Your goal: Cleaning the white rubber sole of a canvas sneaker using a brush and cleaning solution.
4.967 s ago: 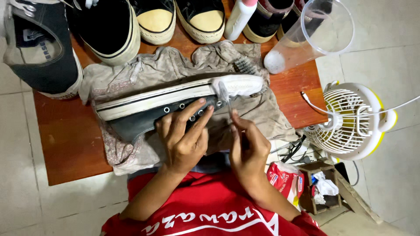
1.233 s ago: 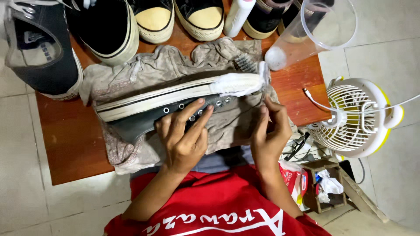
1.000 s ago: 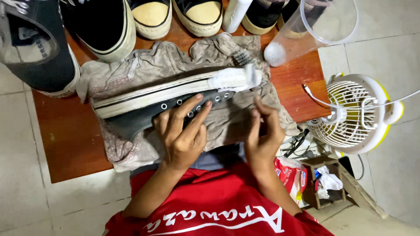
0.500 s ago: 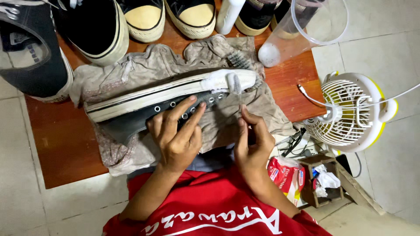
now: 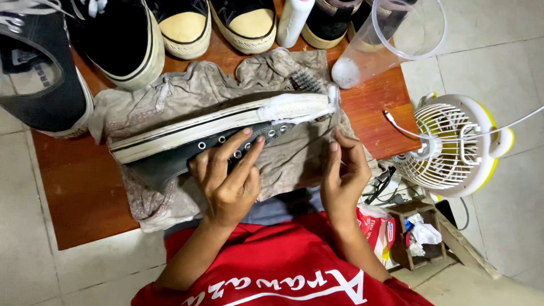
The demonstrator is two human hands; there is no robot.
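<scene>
A black canvas sneaker (image 5: 170, 156) with a white sole lies on its side on a grey cloth (image 5: 187, 90), its toe cap (image 5: 297, 106) covered in white foam. My left hand (image 5: 226, 175) presses down on the sneaker's eyelet side with its fingers spread, holding it in place. My right hand (image 5: 343, 170) is just below the toe, off the shoe. Its fingers are curled around something thin that I cannot make out clearly. A dark-bristled brush (image 5: 307, 80) lies on the cloth beyond the toe.
The cloth lies on a low red-brown wooden table (image 5: 79, 192). Several other sneakers (image 5: 122, 39) line its far edge, with a white bottle (image 5: 293, 21) and a clear plastic cup (image 5: 391, 39). A small white and yellow fan (image 5: 453, 144), cables and a small box of clutter (image 5: 416, 238) stand on the tiled floor to the right.
My right hand was up at the foamy toe about a second ago and has drawn back toward me. My left hand and the sneaker have stayed put.
</scene>
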